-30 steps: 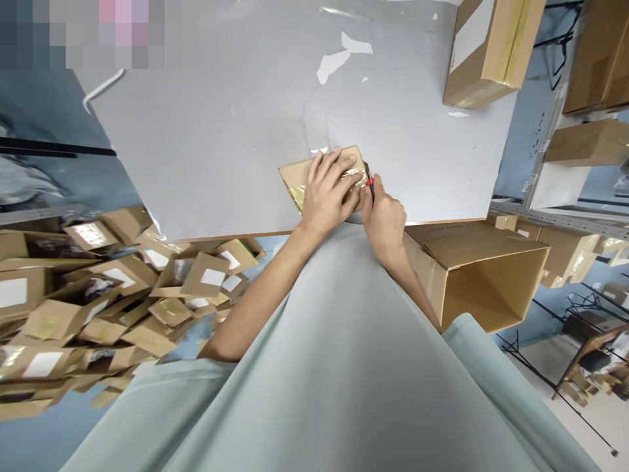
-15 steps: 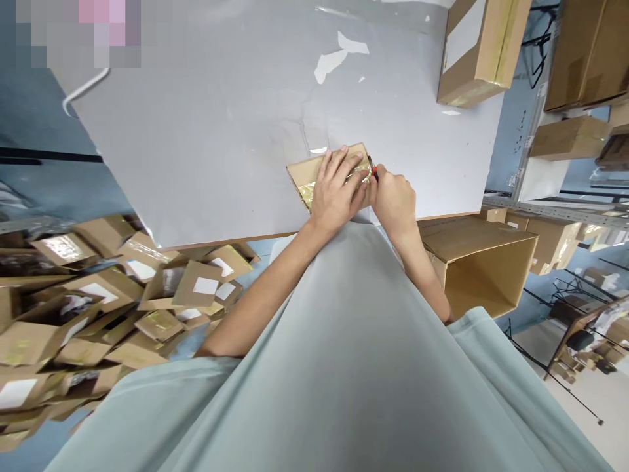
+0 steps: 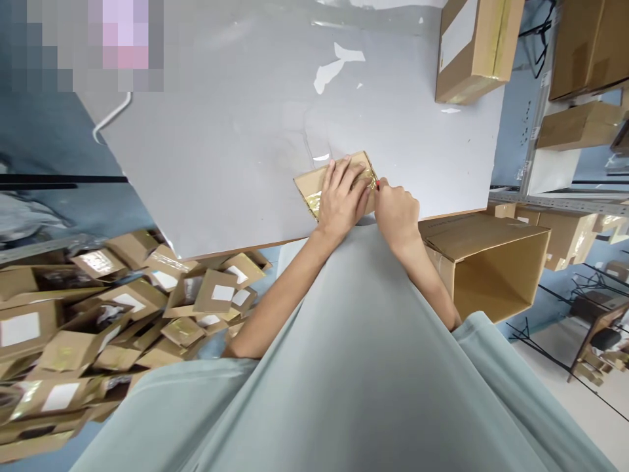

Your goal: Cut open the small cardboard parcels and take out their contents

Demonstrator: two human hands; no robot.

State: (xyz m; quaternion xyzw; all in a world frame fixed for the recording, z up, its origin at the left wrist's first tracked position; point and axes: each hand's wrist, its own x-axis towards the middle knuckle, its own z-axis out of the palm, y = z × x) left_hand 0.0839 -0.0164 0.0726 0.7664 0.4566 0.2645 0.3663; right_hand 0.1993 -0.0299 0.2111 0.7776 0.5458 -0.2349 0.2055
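Observation:
A small flat cardboard box (image 3: pixel 307 183) with shiny tape across it lies at the table's near edge. My left hand (image 3: pixel 340 196) rests on top of it, fingers stretched out and slightly spread. At the box's right end, my right hand (image 3: pixel 397 208) is closed in a fist around a box cutter (image 3: pixel 378 185). Only a bit of red shows of the cutter; its handle is hidden in my fingers, and its tip meets the taped edge of the box.
The grey table (image 3: pixel 221 144) carries torn white scraps (image 3: pixel 328 73) and a taped carton (image 3: pixel 481 52) at the far right. An open empty carton (image 3: pixel 496 269) stands right of my body. Many opened boxes (image 3: pixel 122 314) are heaped on the left; shelving with cartons stands right.
The dark cutter tip that showed beyond the box's end is now mostly hidden, with my right hand slightly lower. My left hand stays on the box. The whole view has shifted a little.

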